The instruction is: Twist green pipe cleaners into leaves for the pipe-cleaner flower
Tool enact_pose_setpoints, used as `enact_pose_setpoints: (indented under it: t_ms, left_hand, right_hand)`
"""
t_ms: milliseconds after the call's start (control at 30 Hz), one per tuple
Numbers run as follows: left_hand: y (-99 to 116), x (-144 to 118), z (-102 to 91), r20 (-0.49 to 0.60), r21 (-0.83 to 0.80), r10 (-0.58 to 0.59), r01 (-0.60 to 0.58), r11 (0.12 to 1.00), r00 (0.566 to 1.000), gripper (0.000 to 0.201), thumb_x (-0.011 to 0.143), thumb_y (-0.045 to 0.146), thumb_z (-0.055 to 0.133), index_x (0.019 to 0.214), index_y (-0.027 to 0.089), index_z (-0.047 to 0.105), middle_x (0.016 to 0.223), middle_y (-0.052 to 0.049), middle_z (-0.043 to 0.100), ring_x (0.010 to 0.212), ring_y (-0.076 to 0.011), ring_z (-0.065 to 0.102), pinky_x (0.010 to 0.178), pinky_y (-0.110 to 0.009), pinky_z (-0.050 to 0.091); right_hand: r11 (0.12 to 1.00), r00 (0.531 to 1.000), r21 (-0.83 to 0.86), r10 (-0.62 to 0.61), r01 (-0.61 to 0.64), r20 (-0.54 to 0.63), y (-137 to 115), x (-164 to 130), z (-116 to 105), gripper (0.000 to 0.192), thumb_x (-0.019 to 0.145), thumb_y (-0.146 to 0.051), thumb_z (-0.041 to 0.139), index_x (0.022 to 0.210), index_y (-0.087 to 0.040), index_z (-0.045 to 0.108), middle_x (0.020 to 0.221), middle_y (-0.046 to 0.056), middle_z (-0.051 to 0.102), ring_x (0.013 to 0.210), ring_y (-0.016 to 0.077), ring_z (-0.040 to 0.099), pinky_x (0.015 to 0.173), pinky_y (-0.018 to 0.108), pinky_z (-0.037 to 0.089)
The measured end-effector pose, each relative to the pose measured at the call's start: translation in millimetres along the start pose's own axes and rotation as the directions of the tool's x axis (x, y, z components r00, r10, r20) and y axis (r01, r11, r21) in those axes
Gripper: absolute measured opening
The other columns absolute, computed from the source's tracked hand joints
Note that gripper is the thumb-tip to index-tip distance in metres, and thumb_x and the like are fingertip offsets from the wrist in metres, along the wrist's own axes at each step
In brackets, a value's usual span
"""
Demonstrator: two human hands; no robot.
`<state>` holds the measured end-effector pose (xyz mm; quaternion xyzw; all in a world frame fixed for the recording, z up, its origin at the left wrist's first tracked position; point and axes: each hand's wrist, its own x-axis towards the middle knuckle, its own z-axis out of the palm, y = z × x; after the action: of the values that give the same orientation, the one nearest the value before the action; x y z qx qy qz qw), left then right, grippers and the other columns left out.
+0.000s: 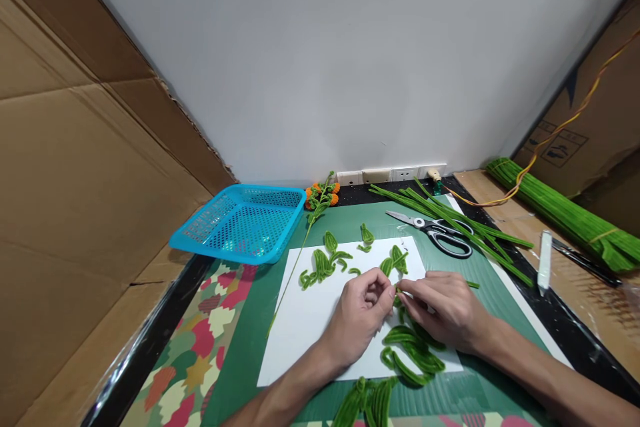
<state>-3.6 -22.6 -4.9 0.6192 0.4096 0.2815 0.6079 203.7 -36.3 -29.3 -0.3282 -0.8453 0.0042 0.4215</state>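
A short green pipe-cleaner piece (397, 291) is pinched between the fingertips of both hands over the white sheet (305, 320); the left hand (361, 312) is closed on it from the left with thumb and forefinger pressed together, and the right hand (440, 307) is closed on it from the right in the same way; the piece is held just above the sheet, near its middle. Folded green leaf shapes (325, 261) are scattered on the far half of the sheet; larger looped green pieces (413, 353) are laid beneath the right hand and at the sheet's near edge. The sheet is laid on a green mat (250, 347) on the worktop. Scissors (440, 230) are seen beyond the hands, touching a spread of long green stems (450, 213); a blue basket (243, 221) stands at the far left; a finished stem with orange blooms (320, 197) lies just beside it; a tied green bundle (560, 210) rests at the far right.
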Motion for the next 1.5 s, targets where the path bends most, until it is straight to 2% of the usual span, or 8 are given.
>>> enact_pose_setpoints:
  t_ms: [267, 500, 700, 867, 1100, 1233, 1500]
  left_hand:
    - [-1.4, 0.6, -0.2, 0.03, -0.03, -0.002, 0.002, 1.0, 1.0, 0.036, 0.101, 0.054, 0.06, 0.094, 0.018, 0.057, 0.074, 0.001, 0.061, 0.053, -0.0085, 0.047, 0.05, -0.02, 0.037]
    - [2.6, -0.1, -0.5, 0.049, -0.019, 0.004, -0.003, 1.0, 0.999, 0.031, 0.099, 0.048, 0.064, 0.094, 0.018, 0.058, 0.076, 0.0, 0.063, 0.055, -0.009, 0.049, 0.052, -0.02, 0.038]
    - [5.5, -2.2, -0.2, 0.042, 0.026, 0.005, -0.006, 1.0, 0.999, 0.029, 0.102, 0.045, 0.061, 0.091, 0.019, 0.057, 0.078, -0.001, 0.066, 0.057, -0.0096, 0.051, 0.056, -0.021, 0.04]
    - [4.0, -1.9, -0.8, 0.043, 0.028, 0.002, -0.004, 1.0, 0.999, 0.031, 0.101, 0.047, 0.061, 0.089, 0.019, 0.056, 0.075, 0.0, 0.064, 0.057, -0.0103, 0.051, 0.055, -0.021, 0.039]
    - [4.5, 0.1, -0.9, 0.086, -0.053, 0.005, -0.001, 0.999, 0.996, 0.034, 0.102, 0.051, 0.06, 0.094, 0.019, 0.053, 0.074, 0.002, 0.059, 0.053, -0.0085, 0.047, 0.049, -0.02, 0.036]
    - [7.0, 0.3, 0.2, 0.112, -0.092, 0.013, -0.003, 0.996, 0.994, 0.034, 0.102, 0.05, 0.061, 0.094, 0.019, 0.052, 0.075, 0.001, 0.061, 0.053, -0.0079, 0.047, 0.049, -0.02, 0.036]
    - [3.4, 1.2, -0.2, 0.084, -0.099, 0.001, 0.008, 0.995, 0.996, 0.034, 0.095, 0.046, 0.071, 0.087, 0.019, 0.052, 0.071, 0.0, 0.064, 0.057, -0.0095, 0.05, 0.052, -0.019, 0.038]
  right_hand:
    - [1.0, 1.0, -0.023, 0.01, -0.011, -0.015, 2.6, -1.9, 1.8, 0.014, 0.105, -0.011, 0.052, 0.111, -0.015, 0.064, 0.07, 0.0, 0.072, 0.05, 0.012, 0.055, 0.055, 0.03, 0.036]
    - [1.0, 1.0, -0.026, 0.012, -0.012, -0.021, 2.5, -1.4, 1.0, 0.014, 0.107, -0.012, 0.051, 0.106, -0.016, 0.064, 0.063, -0.002, 0.064, 0.047, 0.0121, 0.051, 0.053, 0.028, 0.036]
    - [1.0, 1.0, -0.026, -0.007, 0.007, 0.001, 2.7, -3.1, 0.3, 0.012, 0.107, -0.012, 0.051, 0.108, -0.015, 0.062, 0.069, 0.0, 0.067, 0.051, 0.0133, 0.055, 0.053, 0.029, 0.038]
    - [0.997, 0.997, -0.048, -0.069, 0.068, -0.019, 2.9, -2.8, -0.7, 0.013, 0.107, -0.011, 0.05, 0.109, -0.015, 0.062, 0.068, -0.001, 0.067, 0.049, 0.0122, 0.054, 0.052, 0.029, 0.038]
    - [0.994, 0.997, -0.077, -0.078, 0.076, -0.021, 1.9, 1.4, -4.2, 0.014, 0.108, -0.011, 0.048, 0.107, -0.015, 0.062, 0.064, -0.002, 0.064, 0.048, 0.0122, 0.049, 0.051, 0.029, 0.036]
    - [0.995, 0.997, -0.072, -0.067, 0.064, -0.033, 2.3, 2.6, -4.7, 0.013, 0.107, -0.011, 0.05, 0.106, -0.014, 0.062, 0.064, -0.002, 0.062, 0.049, 0.0123, 0.047, 0.051, 0.03, 0.035]
    - [0.995, 0.996, -0.06, -0.084, 0.083, -0.022, 2.2, 1.7, -3.1, 0.014, 0.109, -0.012, 0.048, 0.105, -0.015, 0.061, 0.066, -0.001, 0.064, 0.05, 0.0119, 0.05, 0.054, 0.03, 0.036]
